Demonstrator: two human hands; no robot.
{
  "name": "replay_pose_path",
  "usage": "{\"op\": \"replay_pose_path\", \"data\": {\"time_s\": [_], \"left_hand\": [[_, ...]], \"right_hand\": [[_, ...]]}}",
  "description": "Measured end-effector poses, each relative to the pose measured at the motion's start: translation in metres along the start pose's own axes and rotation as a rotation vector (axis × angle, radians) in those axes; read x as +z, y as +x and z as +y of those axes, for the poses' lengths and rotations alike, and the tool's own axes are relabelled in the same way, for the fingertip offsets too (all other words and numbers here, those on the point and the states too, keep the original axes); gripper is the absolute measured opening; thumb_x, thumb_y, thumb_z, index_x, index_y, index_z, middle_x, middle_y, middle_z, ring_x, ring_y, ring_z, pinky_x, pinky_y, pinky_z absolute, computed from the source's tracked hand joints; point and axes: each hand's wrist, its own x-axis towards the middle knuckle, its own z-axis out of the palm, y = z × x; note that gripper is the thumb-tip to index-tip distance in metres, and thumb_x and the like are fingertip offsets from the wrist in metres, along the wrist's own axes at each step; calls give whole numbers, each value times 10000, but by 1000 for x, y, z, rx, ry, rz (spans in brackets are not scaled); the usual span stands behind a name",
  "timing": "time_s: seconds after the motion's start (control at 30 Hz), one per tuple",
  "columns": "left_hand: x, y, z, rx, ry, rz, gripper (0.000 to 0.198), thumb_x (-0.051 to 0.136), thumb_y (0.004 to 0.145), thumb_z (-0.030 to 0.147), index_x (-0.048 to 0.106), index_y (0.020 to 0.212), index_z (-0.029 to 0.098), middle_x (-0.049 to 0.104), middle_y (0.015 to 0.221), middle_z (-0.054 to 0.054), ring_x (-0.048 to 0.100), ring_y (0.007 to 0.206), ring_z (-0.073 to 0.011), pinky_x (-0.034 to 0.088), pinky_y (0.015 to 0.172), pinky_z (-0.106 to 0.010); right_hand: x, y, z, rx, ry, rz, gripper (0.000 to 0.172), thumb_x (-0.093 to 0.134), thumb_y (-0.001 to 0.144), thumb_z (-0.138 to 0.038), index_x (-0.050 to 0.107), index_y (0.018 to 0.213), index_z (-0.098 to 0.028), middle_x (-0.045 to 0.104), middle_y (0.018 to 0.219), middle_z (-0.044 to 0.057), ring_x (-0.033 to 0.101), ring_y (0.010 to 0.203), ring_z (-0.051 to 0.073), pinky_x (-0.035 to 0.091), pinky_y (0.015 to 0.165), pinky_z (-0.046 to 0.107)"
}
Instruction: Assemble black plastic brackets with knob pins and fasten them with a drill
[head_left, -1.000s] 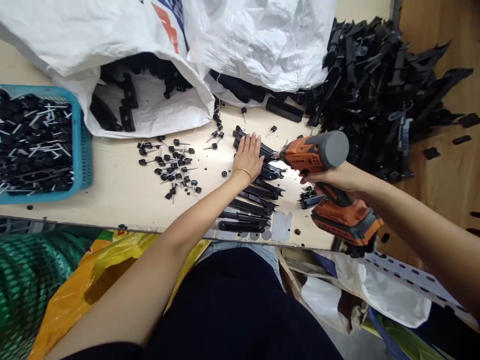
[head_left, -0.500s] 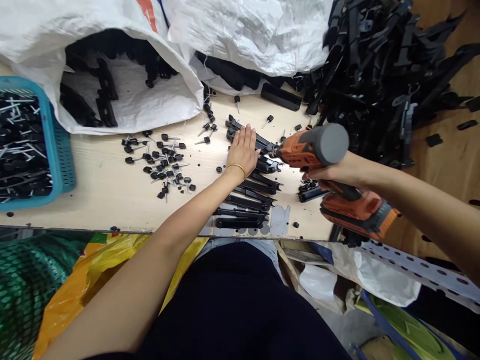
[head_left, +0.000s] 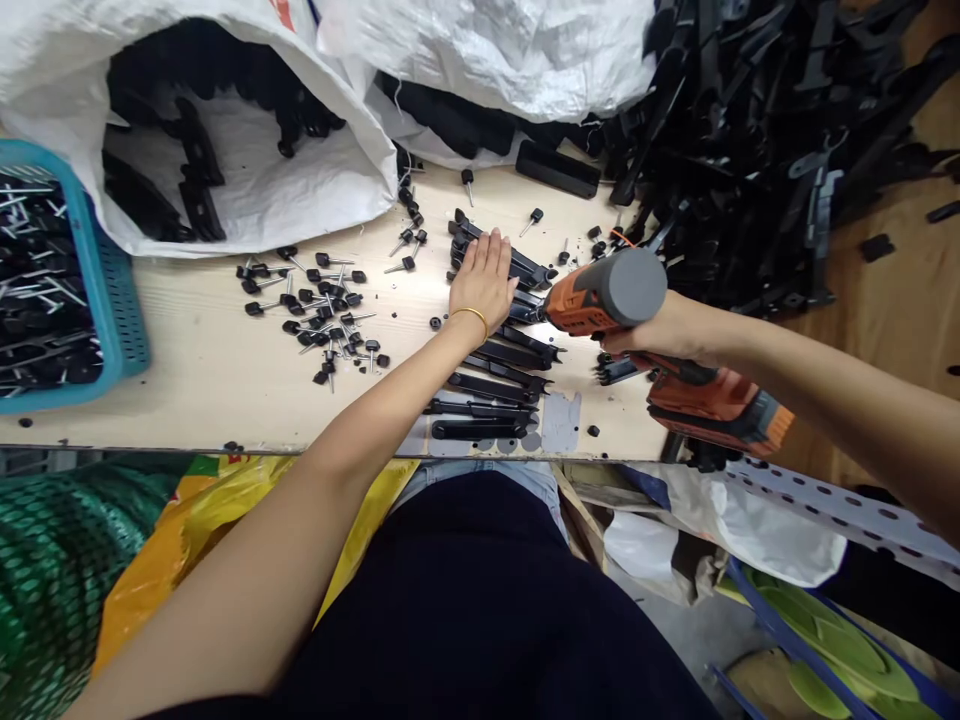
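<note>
My left hand lies flat, fingers stretched out, pressing down on a row of long black plastic parts laid side by side on the pale wooden table. My right hand grips the handle of an orange cordless drill with a grey rear cap. The drill's nose points left at the black parts just beside my left hand's fingers. Its orange battery base sticks out towards the table's near right edge.
Loose black-headed screws lie scattered left of my hand. A blue basket of screws stands at the far left. White sacks with black parts lie at the back. A large heap of black parts fills the right.
The view has tilted, so everything sits a little higher in frame. Both hands and the drill keep the same place against the black parts.
</note>
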Motion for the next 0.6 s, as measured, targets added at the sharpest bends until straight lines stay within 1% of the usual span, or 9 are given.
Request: {"op": "replay_pose_path", "data": {"time_s": [0.07, 0.13, 0.2, 0.27, 0.33, 0.43, 0.53, 0.6], "left_hand": [[-3, -1, 0, 15, -8, 1, 686, 287, 933, 389, 154, 1526, 69, 197, 1599, -118, 126, 1486, -298, 38, 1226, -481], [-8, -7, 1, 36, -7, 1, 688, 316, 928, 380, 157, 1527, 80, 189, 1602, -111, 116, 1490, -283, 32, 1230, -466], [-11, -20, 5, 65, -1, 10, 691, 338, 927, 377, 150, 1532, 100, 167, 1609, -100, 88, 1497, -264, 26, 1233, -454], [-10, -36, 10, 87, 8, 11, 687, 350, 931, 380, 150, 1534, 118, 149, 1613, -92, 68, 1501, -247, 28, 1234, -448], [-4, -52, 14, 90, 22, -16, 675, 353, 936, 377, 167, 1530, 114, 147, 1613, -100, 78, 1500, -243, 40, 1233, -448], [6, -65, 17, 80, 45, -52, 664, 349, 942, 370, 189, 1521, 87, 141, 1610, -126, 93, 1497, -263, 52, 1227, -463], [12, -65, 16, 89, 49, -58, 648, 323, 950, 366, 190, 1520, 86, 132, 1612, -121, 92, 1497, -274, 58, 1224, -474], [12, -62, 15, 109, 42, -65, 631, 301, 953, 346, 192, 1522, 99, 139, 1613, -106, 97, 1496, -270, 65, 1224, -472]], "right_hand": [[3, -8, -1, 27, -28, 2, 433, 616, 658, -76, 596, 1087, -133, 552, 661, -5, 463, 491, 80, 408, 421, 197], [7, -22, 3, 38, -1, 30, 452, 640, 655, -97, 587, 1102, -137, 581, 707, 11, 483, 492, 83, 432, 416, 200], [11, -39, 11, 42, 42, 45, 513, 664, 643, -116, 573, 1146, -147, 619, 764, 35, 508, 490, 98, 461, 410, 217], [15, -55, 19, 80, 81, 37, 475, 662, 647, -140, 595, 1117, -139, 646, 796, 70, 521, 479, 111, 472, 399, 239], [20, -65, 25, 119, 106, 9, 411, 649, 658, -158, 617, 1067, -134, 659, 805, 92, 515, 455, 111, 469, 387, 254], [27, -63, 27, 152, 58, -37, 458, 648, 642, -143, 602, 1097, -164, 651, 791, 73, 508, 442, 108, 461, 384, 256], [31, -52, 24, 154, -53, -53, 486, 649, 621, -128, 594, 1101, -182, 592, 686, 22, 520, 467, 124, 459, 394, 248], [32, -46, 23, 143, -119, -56, 499, 638, 623, -122, 591, 1115, -188, 557, 628, -3, 503, 444, 118, 442, 384, 240]]}}
